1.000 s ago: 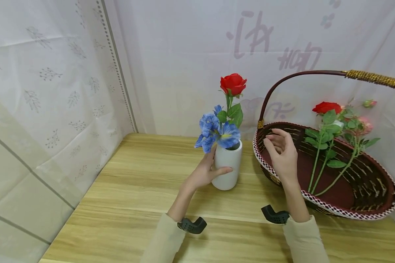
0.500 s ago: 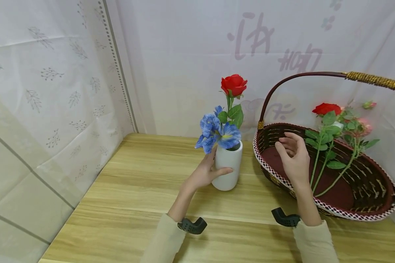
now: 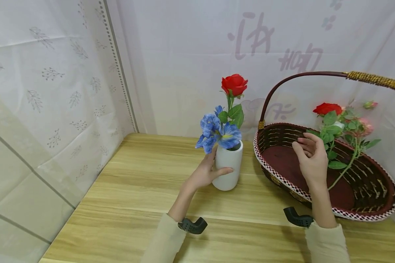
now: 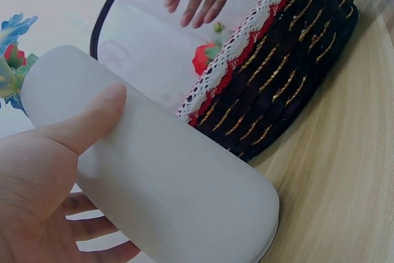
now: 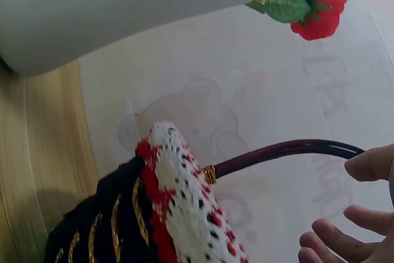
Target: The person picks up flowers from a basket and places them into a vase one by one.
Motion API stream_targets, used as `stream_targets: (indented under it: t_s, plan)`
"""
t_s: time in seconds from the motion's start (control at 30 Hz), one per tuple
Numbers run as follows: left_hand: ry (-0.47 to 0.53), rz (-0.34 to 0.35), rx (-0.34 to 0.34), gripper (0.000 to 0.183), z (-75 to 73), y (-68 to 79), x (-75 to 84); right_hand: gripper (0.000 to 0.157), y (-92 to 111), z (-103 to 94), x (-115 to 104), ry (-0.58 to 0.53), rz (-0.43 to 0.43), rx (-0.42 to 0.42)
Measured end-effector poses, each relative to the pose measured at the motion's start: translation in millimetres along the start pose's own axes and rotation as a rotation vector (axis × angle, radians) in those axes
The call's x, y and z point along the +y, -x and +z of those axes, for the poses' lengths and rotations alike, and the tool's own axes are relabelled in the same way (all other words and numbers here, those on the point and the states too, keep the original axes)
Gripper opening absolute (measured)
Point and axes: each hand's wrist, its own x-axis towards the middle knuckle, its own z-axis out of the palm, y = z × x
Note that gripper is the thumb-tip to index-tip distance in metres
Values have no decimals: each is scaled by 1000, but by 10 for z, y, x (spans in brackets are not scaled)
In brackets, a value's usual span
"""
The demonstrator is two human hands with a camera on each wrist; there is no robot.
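Observation:
My left hand point(image 3: 202, 176) grips a white vase point(image 3: 228, 168) that stands on the wooden table. In the left wrist view its thumb lies across the vase point(image 4: 172, 170) and the other fingers pass behind. Out of the vase's mouth rise a blue iris point(image 3: 229, 136) and a red rose point(image 3: 234, 84), the rose taller. Over the dark wicker basket point(image 3: 279, 160), my right hand point(image 3: 313, 159) hovers with loosely bent fingers and holds nothing. Partly behind it are flowers lying in the basket: a red rose point(image 3: 327, 109) and pink blooms point(image 3: 366, 128), with some stems hidden.
An arched handle point(image 3: 303, 73) wrapped in gold cord spans the basket. White and red lace trim point(image 5: 184, 207) edges its rim. Printed curtains point(image 3: 171, 73) hang behind and to the left of the table point(image 3: 135, 182).
My right hand has moved right, from the basket's left side to in front of the flower stems, covering some of them. The left hand and the vase have stayed in place.

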Motion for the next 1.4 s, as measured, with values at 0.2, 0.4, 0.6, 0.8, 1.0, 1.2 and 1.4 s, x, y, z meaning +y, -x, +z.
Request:
stream_targets:
  t_s: [0.2, 0.4, 0.6, 0.8, 1.0, 1.2, 1.4]
  plan:
    - [3, -5, 5, 87, -11, 0, -2, 46, -82, -114, 177, 28, 79, 30]
    - [20, 12, 7, 85, -10, -5, 0, 47, -109, -203, 172, 36, 145, 41]
    - [11, 15, -1, 83, -4, 5, 7, 47, -124, -275, 183, 48, 198, 49]
    - [6, 42, 3, 85, -9, 11, 7, 47, -159, -339, 201, 14, 276, 72]
    - [1, 52, 12, 83, -15, 0, 3, 48, -250, -404, 202, -29, 330, 66]
    - [1, 42, 8, 86, -7, -5, 16, 52, -298, -487, 236, -7, 382, 0]
    - [-6, 14, 15, 88, 3, -6, 7, 56, -373, -549, 255, -110, 410, -32]
